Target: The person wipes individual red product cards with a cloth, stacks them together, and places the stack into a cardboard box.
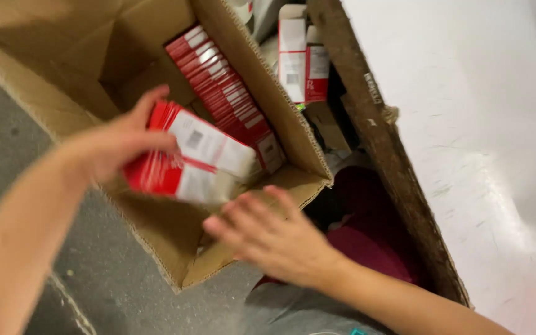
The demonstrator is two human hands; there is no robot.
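While the left hand (116, 146) grasped a stack of red-and-white cartons (190, 158) above the open cardboard box (63, 80), the right hand (268, 232) hovered just beside the stack, fingers spread and released. More red cartons (224, 93) stood in a row inside the box, near a white tabletop (466, 124).

A white tabletop (466, 124) is filling the right side, its worn wooden edge (379, 142) running from far to near. Two red and white cartons (303, 59) are standing at the far end, left of that edge. A dark red cloth (367, 242) is lying near, below it. Grey floor (100, 273) is showing at the near left.
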